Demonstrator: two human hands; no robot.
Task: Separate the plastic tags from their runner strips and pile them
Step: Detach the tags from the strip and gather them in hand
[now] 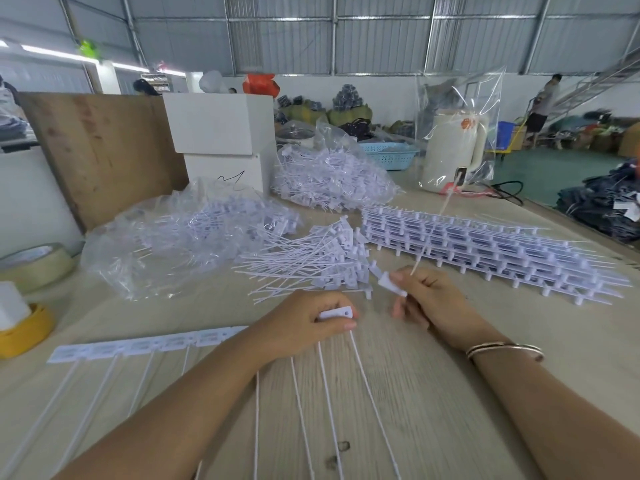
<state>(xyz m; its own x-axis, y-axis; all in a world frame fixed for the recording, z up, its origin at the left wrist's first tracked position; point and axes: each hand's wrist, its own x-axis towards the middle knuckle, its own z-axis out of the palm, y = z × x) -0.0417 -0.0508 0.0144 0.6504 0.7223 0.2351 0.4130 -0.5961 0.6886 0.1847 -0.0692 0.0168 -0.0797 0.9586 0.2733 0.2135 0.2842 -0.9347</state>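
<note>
Right hand [429, 301] pinches one detached white plastic tag [391, 285], thin tail pointing up and away. Left hand [304, 323] grips flat white strip of joined tags [152, 342], tails trailing toward body. Risk: tail snagging loose tag pile [311, 261] beyond grip, scattering it. Breaking point under left fingers hidden; right hand blurred.

My left hand [304, 320] lies knuckles-up low on the table, its fingers curled under and thumb pressed in, pinching a white tag head, with the forearm running back toward me to the lower left. My right hand [433, 299] sits just beside it, slightly raised, its thumb and first fingers pinching another tag head while the remaining fingers curl loosely below. My right wrist carries 2 thin bangles [504, 351], and that forearm runs back to the lower right.
</note>
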